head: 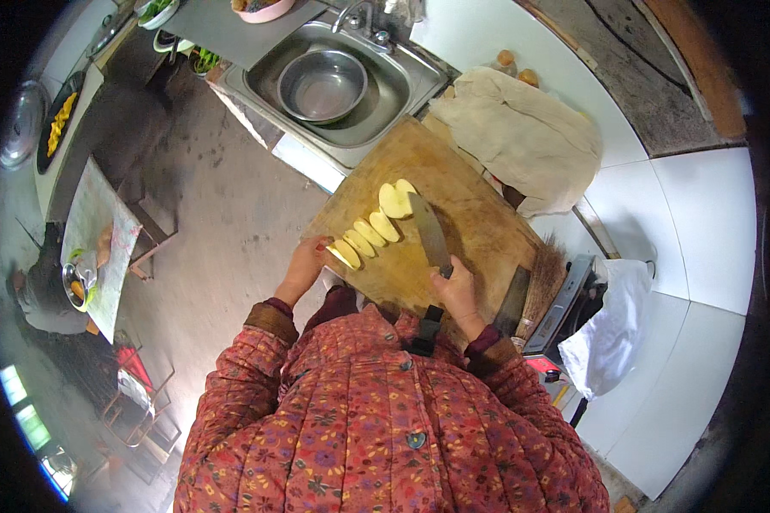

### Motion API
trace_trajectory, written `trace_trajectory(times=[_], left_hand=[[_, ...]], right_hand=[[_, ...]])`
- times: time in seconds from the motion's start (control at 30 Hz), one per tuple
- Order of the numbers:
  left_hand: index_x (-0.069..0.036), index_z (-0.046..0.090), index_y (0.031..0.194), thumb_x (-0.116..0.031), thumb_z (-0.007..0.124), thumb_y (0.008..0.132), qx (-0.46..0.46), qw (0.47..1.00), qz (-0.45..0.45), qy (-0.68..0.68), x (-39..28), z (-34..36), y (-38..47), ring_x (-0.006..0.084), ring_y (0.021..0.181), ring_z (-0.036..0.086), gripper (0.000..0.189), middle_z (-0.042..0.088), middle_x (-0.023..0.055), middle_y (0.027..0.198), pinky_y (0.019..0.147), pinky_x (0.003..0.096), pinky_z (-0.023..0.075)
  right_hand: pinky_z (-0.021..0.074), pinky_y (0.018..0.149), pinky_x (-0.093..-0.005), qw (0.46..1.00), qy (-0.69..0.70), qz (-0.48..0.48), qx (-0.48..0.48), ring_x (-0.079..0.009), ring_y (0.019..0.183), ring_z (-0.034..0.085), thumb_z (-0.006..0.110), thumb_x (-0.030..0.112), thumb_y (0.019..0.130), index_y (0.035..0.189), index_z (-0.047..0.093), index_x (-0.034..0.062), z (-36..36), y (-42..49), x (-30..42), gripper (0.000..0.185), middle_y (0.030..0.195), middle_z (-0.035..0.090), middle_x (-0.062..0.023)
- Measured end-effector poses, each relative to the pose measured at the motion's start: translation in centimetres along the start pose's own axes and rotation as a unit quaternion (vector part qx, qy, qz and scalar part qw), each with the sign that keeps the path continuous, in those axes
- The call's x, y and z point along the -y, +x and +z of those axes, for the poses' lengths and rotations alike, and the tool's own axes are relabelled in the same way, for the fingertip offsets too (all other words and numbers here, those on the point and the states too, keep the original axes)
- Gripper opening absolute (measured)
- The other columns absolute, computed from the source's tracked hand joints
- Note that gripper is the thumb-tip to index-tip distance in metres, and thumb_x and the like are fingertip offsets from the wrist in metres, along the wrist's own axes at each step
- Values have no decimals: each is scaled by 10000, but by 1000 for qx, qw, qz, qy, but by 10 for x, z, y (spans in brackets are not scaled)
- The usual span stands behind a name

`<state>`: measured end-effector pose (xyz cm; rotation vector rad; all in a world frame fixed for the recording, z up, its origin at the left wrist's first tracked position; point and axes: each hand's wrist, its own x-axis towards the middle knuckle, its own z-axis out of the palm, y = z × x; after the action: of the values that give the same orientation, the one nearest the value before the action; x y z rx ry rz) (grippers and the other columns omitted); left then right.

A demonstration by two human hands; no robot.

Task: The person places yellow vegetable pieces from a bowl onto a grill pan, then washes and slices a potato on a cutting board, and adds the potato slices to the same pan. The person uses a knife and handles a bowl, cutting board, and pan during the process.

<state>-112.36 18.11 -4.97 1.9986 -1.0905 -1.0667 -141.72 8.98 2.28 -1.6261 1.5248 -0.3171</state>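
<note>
My right hand (457, 292) grips the handle of a kitchen knife (428, 227) with a broad blade. The blade points away from me over a wooden cutting board (462, 192). Its tip is beside a pale yellow, notched piece of fruit or vegetable (396, 199), whose kind I cannot tell for sure. From that piece a row of several thick slices (371, 232) runs toward the board's left corner. There the fingertips of my left hand (305, 266) are at the last slice (344, 254); whether they pinch it is hidden.
Beyond the board, a metal basin (322, 86) stands in a steel sink (391, 122) below a tap (354, 19). A beige cloth (520, 134) covers something at the right. A hand brush (542, 282) and a gas stove (561, 314) border the board's right side. A person (51, 288) is at the far left.
</note>
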Motion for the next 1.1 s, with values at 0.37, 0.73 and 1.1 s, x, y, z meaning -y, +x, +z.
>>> trace_trajectory(times=[0.37, 0.73, 1.1], left_hand=[[-11, 590, 990, -210, 567, 817, 18, 977, 130, 171, -90, 21, 81, 367, 897, 565, 266, 606, 204, 928, 769, 423, 454], [-38, 577, 921, -304, 574, 784, 72, 974, 11, 212, -128, 65, 118, 352, 839, 596, 300, 627, 173, 867, 743, 447, 454], [5, 572, 946, -205, 557, 784, 90, 963, 13, 254, -137, 105, 132, 362, 921, 591, 265, 595, 238, 977, 780, 455, 461]], right_hand=[[452, 715, -403, 999, 35, 15, -7, -367, 835, 598, 634, 238, 749, 1140, 492, -31, -5, 29, -19, 496, 862, 600, -244], [432, 663, -442, 997, -30, 39, 60, -379, 778, 584, 612, 233, 780, 1135, 478, -1, -19, 34, 26, 445, 788, 582, -217], [448, 699, -438, 999, 25, 44, 3, -403, 811, 578, 616, 249, 776, 1115, 499, -1, -15, 39, -3, 438, 807, 596, -230]])
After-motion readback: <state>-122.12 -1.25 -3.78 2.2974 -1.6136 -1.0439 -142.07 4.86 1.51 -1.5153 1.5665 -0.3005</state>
